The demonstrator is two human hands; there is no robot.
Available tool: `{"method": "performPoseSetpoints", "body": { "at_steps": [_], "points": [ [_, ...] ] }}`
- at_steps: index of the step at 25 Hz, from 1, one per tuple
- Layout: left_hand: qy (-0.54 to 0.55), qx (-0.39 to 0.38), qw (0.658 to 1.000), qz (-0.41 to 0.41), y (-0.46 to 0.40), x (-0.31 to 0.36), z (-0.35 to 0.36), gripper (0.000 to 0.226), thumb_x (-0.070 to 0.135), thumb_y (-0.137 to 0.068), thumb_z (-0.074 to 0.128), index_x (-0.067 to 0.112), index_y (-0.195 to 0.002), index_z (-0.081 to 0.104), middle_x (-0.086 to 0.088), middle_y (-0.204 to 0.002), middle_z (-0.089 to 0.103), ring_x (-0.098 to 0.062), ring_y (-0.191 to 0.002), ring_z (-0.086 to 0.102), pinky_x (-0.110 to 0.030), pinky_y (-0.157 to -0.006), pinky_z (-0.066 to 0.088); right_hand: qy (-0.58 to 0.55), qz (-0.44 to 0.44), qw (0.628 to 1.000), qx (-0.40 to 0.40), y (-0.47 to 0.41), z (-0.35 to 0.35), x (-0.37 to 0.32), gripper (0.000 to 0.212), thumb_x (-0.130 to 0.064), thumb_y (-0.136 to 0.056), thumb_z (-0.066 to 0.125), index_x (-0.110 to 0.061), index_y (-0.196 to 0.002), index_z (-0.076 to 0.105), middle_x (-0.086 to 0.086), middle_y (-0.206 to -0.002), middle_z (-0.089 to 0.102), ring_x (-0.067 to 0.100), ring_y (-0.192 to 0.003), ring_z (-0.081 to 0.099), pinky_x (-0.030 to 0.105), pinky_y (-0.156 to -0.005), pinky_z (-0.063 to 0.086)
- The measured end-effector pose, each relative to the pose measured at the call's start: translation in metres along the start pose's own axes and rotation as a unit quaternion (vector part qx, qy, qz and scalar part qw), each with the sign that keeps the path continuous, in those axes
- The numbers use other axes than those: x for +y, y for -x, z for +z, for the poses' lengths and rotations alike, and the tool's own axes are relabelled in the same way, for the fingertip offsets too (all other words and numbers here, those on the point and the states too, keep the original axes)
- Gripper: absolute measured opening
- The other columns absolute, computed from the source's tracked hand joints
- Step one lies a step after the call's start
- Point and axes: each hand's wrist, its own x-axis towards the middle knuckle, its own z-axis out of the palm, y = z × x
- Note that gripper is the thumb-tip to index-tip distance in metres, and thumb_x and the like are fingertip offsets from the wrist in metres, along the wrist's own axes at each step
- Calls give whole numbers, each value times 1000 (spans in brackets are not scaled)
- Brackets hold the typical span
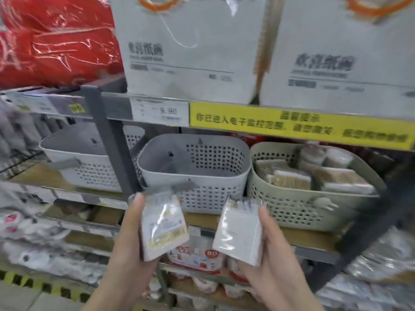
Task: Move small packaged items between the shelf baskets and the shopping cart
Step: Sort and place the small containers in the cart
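Whole view motion-blurred; package print illegible. Left hand [131, 234] clamped on small clear-wrapped packet [163, 225], pale contents, yellow-edged label, held upright just below front of grey basket [193, 173]. Right hand [268, 245] grips white packet [239, 230], glossy wrap, tilted, below and right of grey basket. Beige basket [292, 205], right of grey basket, holds similar wrapped packs. Forearms cut off at bottom edge.

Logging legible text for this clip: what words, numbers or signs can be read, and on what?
"9.90": price tag on the shelf edge.
"80": red pack below the hands.
Yellow sign: Chinese text, too blurred to quote.
White boxes: large Chinese print, blurred.
Held packets: print unreadable.
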Motion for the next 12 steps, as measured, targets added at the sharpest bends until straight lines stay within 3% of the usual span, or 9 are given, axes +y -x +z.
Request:
{"method": "performPoseSetpoints", "body": {
  "at_steps": [3,5,7,8,10,12],
  "points": [
    [-14,-44,999,17,-39,28,14,60,59,-70,47,25,-117,61,-4,-107,71,-20,-94,69,-34,-67,55,63,-46,997,-18,-27,23,-25,50,-41,-67,59,-18,-111,64,8,-103,73,23,-89,71,38,-68,58],
    [-36,-69,997,19,-67,42,25,58,55,-70,50,23,-118,60,-5,-110,70,-22,-99,68,-44,-77,55,102,-84,991,-35,-46,31,-45,64,-41,-61,76,-15,-116,59,6,-103,73,21,-92,70,36,-69,59],
    [-82,-91,992,34,-88,50,35,58,52,-70,55,18,-117,59,-7,-108,70,-28,-99,67,-53,-85,53,139,-115,982,-56,-66,35,-64,91,-40,-41,93,-12,-120,57,7,-110,71,22,-100,68,39,-78,58],
    [-105,-103,988,46,-98,51,38,54,47,-71,57,16,-115,58,-6,-103,70,-30,-97,66,-54,-87,52,158,-130,977,-67,-75,36,-72,94,-38,-37,95,-11,-119,56,8,-111,70,22,-103,67,39,-84,56],
    [-137,-143,976,84,-117,51,42,46,34,-73,62,18,-115,55,1,-99,69,-23,-97,64,-48,-91,50,206,-162,963,-66,-95,35,-83,73,-30,-46,91,-10,-110,61,5,-105,72,22,-102,67,37,-88,53],
    [-201,-184,956,113,-138,48,43,53,25,-74,72,19,-122,53,4,-110,69,-17,-106,64,-38,-93,49,279,-162,945,-45,-112,39,-89,49,-21,-53,81,-12,-99,66,3,-99,74,22,-99,67,34,-88,50]
  ]
}}
